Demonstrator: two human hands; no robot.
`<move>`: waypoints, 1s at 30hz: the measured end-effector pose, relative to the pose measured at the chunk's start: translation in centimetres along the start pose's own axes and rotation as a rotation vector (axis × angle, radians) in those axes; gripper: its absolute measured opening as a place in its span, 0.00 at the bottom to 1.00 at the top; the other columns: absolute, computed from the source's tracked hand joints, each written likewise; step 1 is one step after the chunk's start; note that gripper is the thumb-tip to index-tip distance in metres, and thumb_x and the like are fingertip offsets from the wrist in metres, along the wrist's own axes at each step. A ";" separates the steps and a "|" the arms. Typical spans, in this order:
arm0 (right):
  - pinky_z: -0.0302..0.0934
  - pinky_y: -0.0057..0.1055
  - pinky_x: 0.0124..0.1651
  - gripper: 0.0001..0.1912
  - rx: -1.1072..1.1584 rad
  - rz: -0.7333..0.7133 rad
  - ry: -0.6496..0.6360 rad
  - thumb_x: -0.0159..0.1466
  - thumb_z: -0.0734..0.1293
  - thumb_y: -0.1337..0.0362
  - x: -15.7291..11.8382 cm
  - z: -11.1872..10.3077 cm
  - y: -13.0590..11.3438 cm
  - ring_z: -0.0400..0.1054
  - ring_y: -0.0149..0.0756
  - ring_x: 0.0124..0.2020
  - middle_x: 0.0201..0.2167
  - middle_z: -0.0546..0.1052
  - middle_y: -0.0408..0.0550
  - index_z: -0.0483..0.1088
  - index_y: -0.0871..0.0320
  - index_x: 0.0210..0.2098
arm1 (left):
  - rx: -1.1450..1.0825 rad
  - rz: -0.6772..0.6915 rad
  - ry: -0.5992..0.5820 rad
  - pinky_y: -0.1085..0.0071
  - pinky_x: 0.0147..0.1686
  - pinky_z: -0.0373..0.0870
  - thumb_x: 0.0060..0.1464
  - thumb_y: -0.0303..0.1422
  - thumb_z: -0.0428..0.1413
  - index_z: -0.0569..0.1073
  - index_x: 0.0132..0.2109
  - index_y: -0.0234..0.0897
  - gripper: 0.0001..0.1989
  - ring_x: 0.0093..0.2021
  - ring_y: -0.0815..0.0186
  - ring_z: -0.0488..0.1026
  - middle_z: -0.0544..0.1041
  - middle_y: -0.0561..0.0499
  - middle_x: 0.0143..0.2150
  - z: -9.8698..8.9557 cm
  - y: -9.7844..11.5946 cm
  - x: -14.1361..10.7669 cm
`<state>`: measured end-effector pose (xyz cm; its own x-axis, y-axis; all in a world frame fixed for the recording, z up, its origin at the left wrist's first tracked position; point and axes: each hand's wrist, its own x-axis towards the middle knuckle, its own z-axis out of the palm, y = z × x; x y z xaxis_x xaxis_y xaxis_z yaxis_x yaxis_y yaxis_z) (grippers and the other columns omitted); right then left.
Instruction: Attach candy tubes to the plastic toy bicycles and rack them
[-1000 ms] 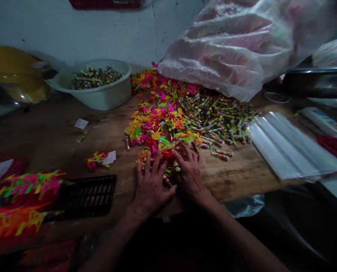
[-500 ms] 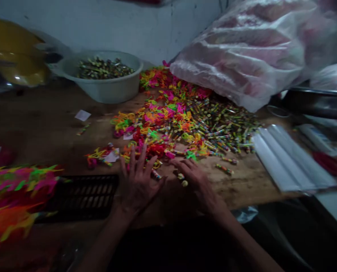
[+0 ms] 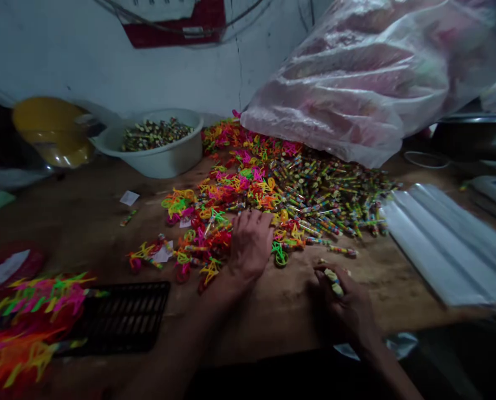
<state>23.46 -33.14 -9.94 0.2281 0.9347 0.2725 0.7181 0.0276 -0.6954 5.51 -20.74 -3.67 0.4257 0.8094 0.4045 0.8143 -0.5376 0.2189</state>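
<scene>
My left hand (image 3: 251,244) lies over the front of a heap of bright plastic pieces (image 3: 218,183), its fingers bent and their tips hidden among the pieces. My right hand (image 3: 348,305) is near the table's front edge, fingers wrapped round a few small candy tubes (image 3: 333,282) whose pale ends show by the thumb. To the right of the colourful pieces spreads a pile of similar patterned tubes (image 3: 335,189). Between the two hands a green plastic piece (image 3: 279,254) rests on the wooden table (image 3: 289,300).
A white basin (image 3: 164,161) of tubes stands at the back left. A black slotted tray (image 3: 127,316) with colourful pieces sits front left. Clear plastic sleeves (image 3: 444,244) lie at the right, and a large plastic bag (image 3: 348,89) leans over the pile.
My left hand has moved right and forward onto the heap, its fingers now bent. My right hand has moved right and closed round tubes. The view has shifted upward.
</scene>
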 end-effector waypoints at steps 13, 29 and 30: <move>0.66 0.27 0.34 0.11 0.061 0.016 0.052 0.63 0.61 0.59 -0.5 0.3 0.6 0.73 0.35 0.34 0.38 0.77 0.46 0.69 0.55 0.43 | -0.657 -0.257 -0.011 0.71 0.35 0.69 0.52 0.36 0.56 0.69 0.36 0.35 0.08 0.35 0.66 0.72 0.74 0.49 0.36 -0.1 -2.2 3.9; 0.64 0.30 0.38 0.18 0.631 0.111 -0.484 0.60 0.64 0.55 3.2 1.3 -6.9 0.66 0.31 0.30 0.30 0.73 0.45 0.69 0.56 0.48 | -1.670 -0.648 -0.859 0.85 0.10 0.42 0.55 0.43 0.52 0.70 0.46 0.32 0.18 0.14 0.81 0.54 0.64 0.57 0.22 -2.7 -0.9 -4.6; 0.63 0.33 0.42 0.18 0.614 0.065 -0.484 0.59 0.65 0.55 3.2 1.2 -6.7 0.67 0.33 0.33 0.32 0.74 0.45 0.69 0.55 0.47 | -1.669 -0.657 -0.903 0.84 0.09 0.41 0.56 0.44 0.52 0.71 0.42 0.31 0.18 0.13 0.81 0.52 0.63 0.58 0.20 -2.7 -0.8 -4.6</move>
<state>18.59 -29.91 -5.24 -0.1560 0.9878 -0.0030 0.1892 0.0269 -0.9816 1.79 -24.70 -3.30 0.7437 0.5141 -0.4273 0.0274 0.6152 0.7879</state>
